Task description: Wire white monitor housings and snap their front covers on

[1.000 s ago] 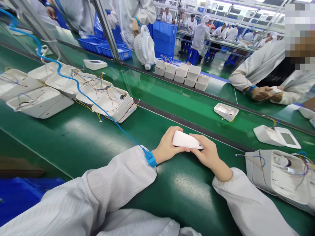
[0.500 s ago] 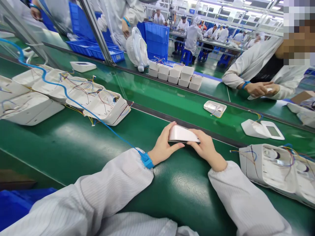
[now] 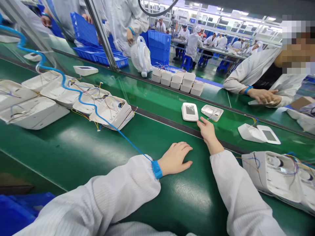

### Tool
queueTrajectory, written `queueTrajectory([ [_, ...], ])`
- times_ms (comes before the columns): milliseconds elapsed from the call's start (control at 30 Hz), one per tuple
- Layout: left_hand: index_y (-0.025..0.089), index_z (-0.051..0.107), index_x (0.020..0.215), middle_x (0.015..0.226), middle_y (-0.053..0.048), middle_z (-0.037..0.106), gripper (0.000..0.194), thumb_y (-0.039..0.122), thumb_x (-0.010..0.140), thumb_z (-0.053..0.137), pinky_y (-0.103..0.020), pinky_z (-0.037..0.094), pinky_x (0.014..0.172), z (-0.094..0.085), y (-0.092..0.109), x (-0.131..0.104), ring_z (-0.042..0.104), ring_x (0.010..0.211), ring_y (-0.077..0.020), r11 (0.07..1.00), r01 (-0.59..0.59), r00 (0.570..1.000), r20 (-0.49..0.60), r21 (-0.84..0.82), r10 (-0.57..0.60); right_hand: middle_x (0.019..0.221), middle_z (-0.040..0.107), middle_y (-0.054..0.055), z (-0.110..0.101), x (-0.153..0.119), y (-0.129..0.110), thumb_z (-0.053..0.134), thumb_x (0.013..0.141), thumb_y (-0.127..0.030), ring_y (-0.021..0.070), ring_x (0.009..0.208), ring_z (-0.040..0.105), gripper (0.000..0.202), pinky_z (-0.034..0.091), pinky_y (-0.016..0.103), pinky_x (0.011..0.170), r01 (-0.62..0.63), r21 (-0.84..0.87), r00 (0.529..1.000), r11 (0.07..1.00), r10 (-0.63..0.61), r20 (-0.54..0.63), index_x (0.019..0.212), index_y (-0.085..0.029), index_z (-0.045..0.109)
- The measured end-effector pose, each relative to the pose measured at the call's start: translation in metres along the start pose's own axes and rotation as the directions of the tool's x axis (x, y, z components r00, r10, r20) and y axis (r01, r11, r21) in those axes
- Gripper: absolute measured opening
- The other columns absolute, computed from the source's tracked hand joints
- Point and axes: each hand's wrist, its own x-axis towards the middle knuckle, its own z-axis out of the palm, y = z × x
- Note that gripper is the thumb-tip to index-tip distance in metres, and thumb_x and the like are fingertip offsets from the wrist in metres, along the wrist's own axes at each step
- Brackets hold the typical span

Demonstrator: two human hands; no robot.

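A white device with a grey screen (image 3: pixel 190 111) lies face up on the green conveyor belt (image 3: pixel 157 106). Close by its lower right corner is my right hand (image 3: pixel 208 132), fingers apart and holding nothing; whether a fingertip touches the casing I cannot tell. To the right of the device sits an open white shell (image 3: pixel 212 113) with wires in it. My left hand (image 3: pixel 176 159) is open above the green worktop (image 3: pixel 137 141), its fingers stretched out and nothing in them. A blue wrist strap (image 3: pixel 157 169) with a coiled blue cord (image 3: pixel 108 124) circles the left wrist.
White shells with loose wires (image 3: pixel 108 113) crowd the left, and more stacked shells (image 3: pixel 270 173) stand at the right. An opened device (image 3: pixel 261 132) lies on the belt. Beyond it are stacked white shells (image 3: pixel 177 80), a fan (image 3: pixel 141 57) and a co-worker's hands (image 3: pixel 265 96).
The white device has left both hands and now lies on the belt, screen up. My right hand has reached forward, while my left hand has opened and come down nearer the worktop.
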Motion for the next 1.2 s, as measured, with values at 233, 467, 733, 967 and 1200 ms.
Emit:
queueTrajectory([
  [233,0.019,0.054,0.127,0.132,-0.011,0.059,0.047,0.038,0.084,0.062,-0.048,0.039,0.104,0.002,-0.001,-0.001,0.047,0.132,-0.03,1.0,-0.01,1.0,0.01,0.027,0.01,0.103,0.071,0.013,-0.043,0.036,0.029,0.052,0.079,-0.032,0.0221,0.086,0.067,0.061,0.05,0.044,0.087,-0.107,-0.221,0.966,0.969,0.049,-0.255,0.136,-0.012,0.047],
  [467,0.019,0.058,0.121,0.135,-0.013,0.057,0.041,0.038,0.085,0.061,-0.049,0.038,0.106,0.003,-0.001,-0.002,0.043,0.135,-0.0319,0.996,-0.028,0.999,0.033,0.085,0.025,0.084,0.071,0.003,-0.059,0.053,0.043,0.065,0.069,-0.021,0.0202,0.066,0.062,0.054,0.048,0.045,0.083,-0.108,-0.378,0.991,0.919,0.069,-0.115,0.123,-0.022,0.061],
  [733,0.019,0.06,0.12,0.135,-0.013,0.058,0.041,0.038,0.084,0.063,-0.053,0.039,0.106,0.002,-0.003,-0.002,0.045,0.135,-0.0339,0.998,-0.03,0.999,0.044,0.053,0.027,0.077,0.071,0.006,-0.051,0.034,0.029,0.07,0.071,-0.037,0.0214,0.074,0.068,0.026,0.054,0.037,0.078,-0.045,-0.309,0.99,0.95,0.001,-0.139,0.087,-0.017,0.065],
  [967,0.019,0.059,0.117,0.129,-0.013,0.059,0.031,0.025,0.087,0.058,-0.043,0.046,0.108,-0.008,-0.01,0.002,0.054,0.125,-0.0239,0.985,-0.029,0.953,-0.302,-0.171,-0.025,0.077,0.072,0.006,-0.031,-0.021,-0.003,0.059,0.083,-0.051,0.0198,0.068,0.068,0.034,0.056,0.034,0.07,0.089,-0.224,0.985,0.971,-0.119,-0.123,0.09,-0.019,0.067],
  [1200,0.018,0.053,0.128,0.145,-0.016,0.044,0.044,0.033,0.087,0.058,-0.053,0.036,0.114,-0.026,-0.039,0.007,0.039,0.14,-0.032,0.999,0.024,0.904,-0.427,0.04,-0.004,0.074,0.071,0.002,-0.032,-0.084,-0.032,0.059,0.088,-0.032,0.0155,0.062,0.064,0.014,0.052,0.029,0.063,0.477,-0.143,0.86,0.867,-0.426,0.282,0.09,-0.023,0.069],
])
